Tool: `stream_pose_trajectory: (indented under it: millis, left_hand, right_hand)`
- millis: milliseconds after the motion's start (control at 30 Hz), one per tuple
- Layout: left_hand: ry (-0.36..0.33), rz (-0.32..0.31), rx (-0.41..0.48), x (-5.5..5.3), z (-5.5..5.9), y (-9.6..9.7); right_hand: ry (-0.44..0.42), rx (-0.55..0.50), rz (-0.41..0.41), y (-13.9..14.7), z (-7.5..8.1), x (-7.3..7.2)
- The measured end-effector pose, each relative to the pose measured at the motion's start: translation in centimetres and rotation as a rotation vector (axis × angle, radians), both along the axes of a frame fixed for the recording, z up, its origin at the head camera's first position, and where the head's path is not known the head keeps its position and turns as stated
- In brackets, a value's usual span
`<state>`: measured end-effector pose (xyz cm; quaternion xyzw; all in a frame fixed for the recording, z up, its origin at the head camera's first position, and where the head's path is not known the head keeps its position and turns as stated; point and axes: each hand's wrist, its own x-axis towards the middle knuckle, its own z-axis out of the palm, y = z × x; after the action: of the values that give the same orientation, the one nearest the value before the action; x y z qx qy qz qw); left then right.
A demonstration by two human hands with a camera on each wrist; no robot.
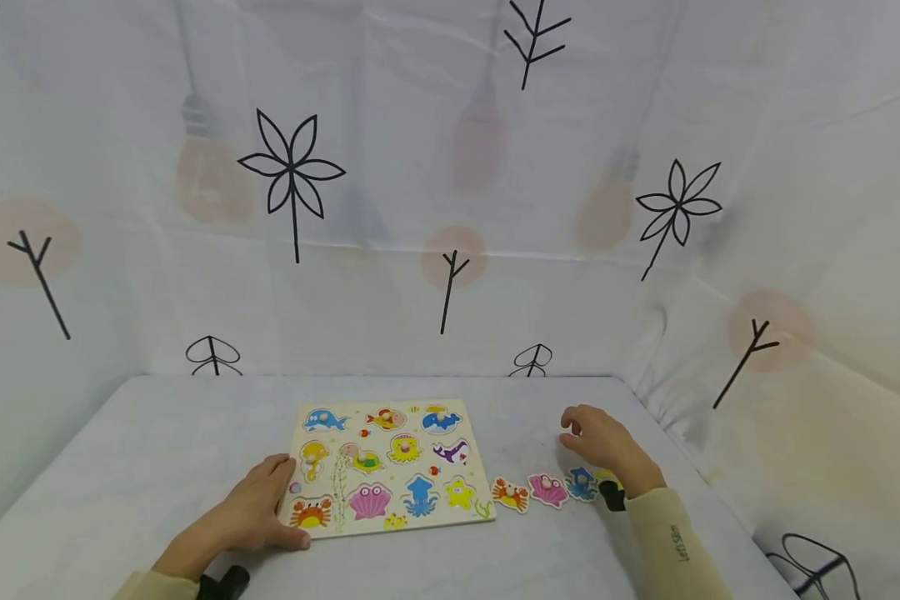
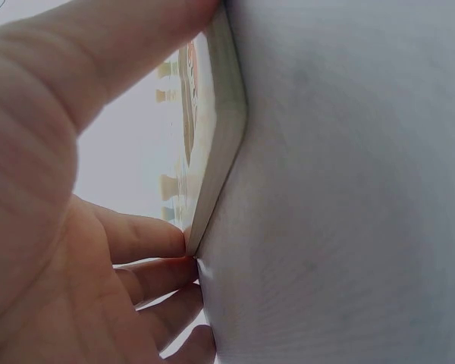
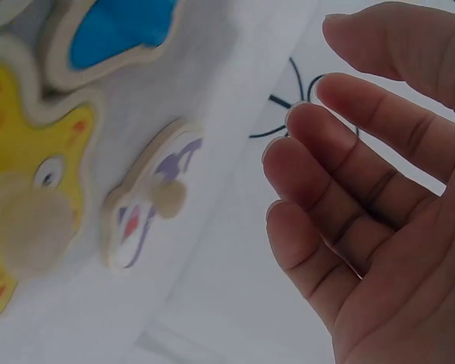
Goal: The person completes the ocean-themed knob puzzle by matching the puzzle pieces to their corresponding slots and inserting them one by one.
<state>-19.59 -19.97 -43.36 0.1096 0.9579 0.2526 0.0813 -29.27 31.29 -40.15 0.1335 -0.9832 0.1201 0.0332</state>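
"Two hands at the table [image 1: 157,467]: which is nearer the loose pieces?"

"The right hand [image 1: 603,437], clearly. It hangs over the cloth to the right of the puzzle board [image 1: 390,522], fingers loosely bent, nothing between them."

"And which piece matters most to it?"

"I'd guess the purple-and-white piece [image 3: 144,208]. In the right wrist view it lies just beyond the yellow star [image 3: 42,163], lower than the fingers and apart from them. I can't make it out from the head camera; the arm probably covers it."

"Which way does it point?"

"Its long side slants in the right wrist view, roughly in line with the table edge behind it."

"Where are the others?"

"The blue squid [image 1: 581,483], pink shell [image 1: 548,490] and crab [image 1: 510,494] make a row leading left from the star, with the crab just beside the board's right edge. So the board is to the left of the right hand, past that row."

"What about the left hand [image 1: 255,508]?"

"Fingers spread along the board's left edge, thumb at the near corner. They touch it without wrapping round it."

"And the room?"

"White cloth covers the table. Pale sheets [image 1: 390,333] with line-drawn plants hang behind it and at the sides."
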Motion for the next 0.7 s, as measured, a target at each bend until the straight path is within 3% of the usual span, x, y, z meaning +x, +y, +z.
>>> stream_pose_trajectory:
  millis: [367, 700]
  left_hand:
    - [0.010, -0.001, 0.000, 0.0, 0.0, 0.1]
    - [0.002, 0.004, -0.007, 0.0, 0.2, 0.1]
  right_hand:
    - [-0.052, -0.032, -0.062, 2.5, -0.2, -0.4]
    - [-0.163, -0.071, -0.149, 4.2, -0.9, -0.5]
